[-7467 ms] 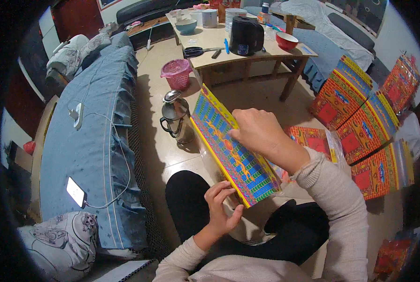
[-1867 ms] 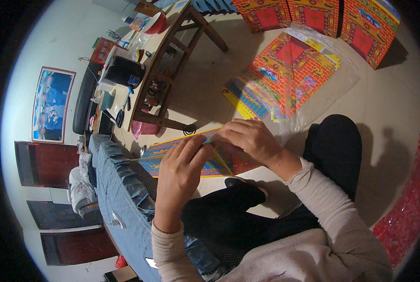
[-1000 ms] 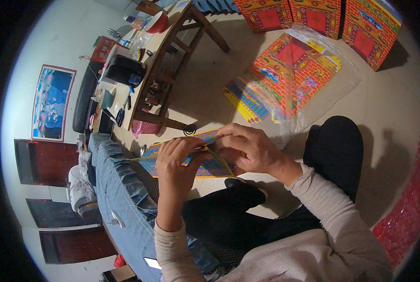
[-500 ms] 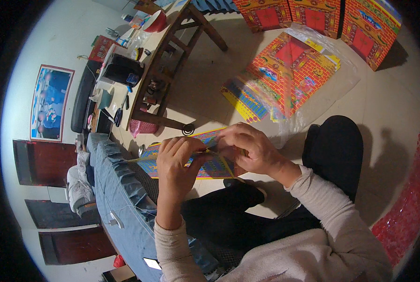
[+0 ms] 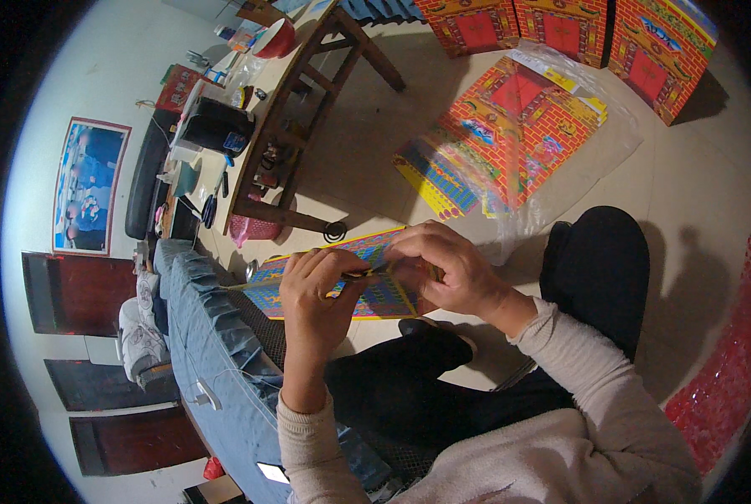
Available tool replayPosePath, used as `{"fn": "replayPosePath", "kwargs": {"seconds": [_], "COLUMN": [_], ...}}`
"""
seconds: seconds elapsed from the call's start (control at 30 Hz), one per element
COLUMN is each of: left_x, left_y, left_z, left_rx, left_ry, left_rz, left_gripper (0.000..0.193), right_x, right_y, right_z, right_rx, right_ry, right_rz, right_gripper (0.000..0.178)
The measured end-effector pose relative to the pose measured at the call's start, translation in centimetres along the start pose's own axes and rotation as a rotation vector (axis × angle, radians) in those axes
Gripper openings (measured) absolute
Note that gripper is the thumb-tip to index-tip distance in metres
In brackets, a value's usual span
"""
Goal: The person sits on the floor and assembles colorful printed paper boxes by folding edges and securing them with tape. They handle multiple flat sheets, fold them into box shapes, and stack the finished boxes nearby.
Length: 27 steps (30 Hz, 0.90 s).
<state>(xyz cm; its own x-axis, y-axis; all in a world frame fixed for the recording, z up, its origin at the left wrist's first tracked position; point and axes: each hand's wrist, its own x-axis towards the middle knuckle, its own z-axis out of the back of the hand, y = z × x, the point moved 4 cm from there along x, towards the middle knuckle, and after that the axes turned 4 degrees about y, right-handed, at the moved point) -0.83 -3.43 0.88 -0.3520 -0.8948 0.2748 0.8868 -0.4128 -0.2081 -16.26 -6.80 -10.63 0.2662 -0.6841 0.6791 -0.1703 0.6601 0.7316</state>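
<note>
Folded patterned card (image 5: 358, 246), two-handed hold.
Left hand (image 5: 312, 290) and right hand (image 5: 452, 270) pinch its upper edge; printed sheets (image 5: 484, 139) in clear plastic (image 5: 614, 151) beyond.

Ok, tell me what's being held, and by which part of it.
The blue-and-yellow patterned card, pinched by the left grip and right grip near where its panels meet; exact fingertip contact is partly hidden.

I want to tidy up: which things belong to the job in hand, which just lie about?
Job, it seems:
patterned card in left hand and right hand
matching sheets
matching standing pieces

Lying about:
red bowl
black kettle
pink basket
phone
</note>
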Motion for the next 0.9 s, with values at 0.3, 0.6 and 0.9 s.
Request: {"fn": "replayPosePath", "kwargs": {"seconds": [0.3, 0.6, 0.9], "left_x": [0.1, 0.3, 0.1], "left_y": [-0.3, -0.7, -0.4], "left_z": [-0.1, 0.0, -0.2], "left_rx": [-0.023, -0.041, -0.011], "left_ry": [-0.001, -0.001, -0.022], "left_rz": [0.058, 0.051, -0.044], "left_gripper": [0.018, 0.018, 0.017], "right_x": [0.3, 0.5, 0.3], "right_y": [1.4, 1.6, 1.6], "right_z": [-0.2, 0.0, -0.3], "right_rx": [-0.051, -0.066, -0.095], "right_ry": [-0.072, -0.092, -0.118], "right_rz": [-0.106, -0.092, -0.058], "right_gripper": [0.028, 0.026, 0.024]}}
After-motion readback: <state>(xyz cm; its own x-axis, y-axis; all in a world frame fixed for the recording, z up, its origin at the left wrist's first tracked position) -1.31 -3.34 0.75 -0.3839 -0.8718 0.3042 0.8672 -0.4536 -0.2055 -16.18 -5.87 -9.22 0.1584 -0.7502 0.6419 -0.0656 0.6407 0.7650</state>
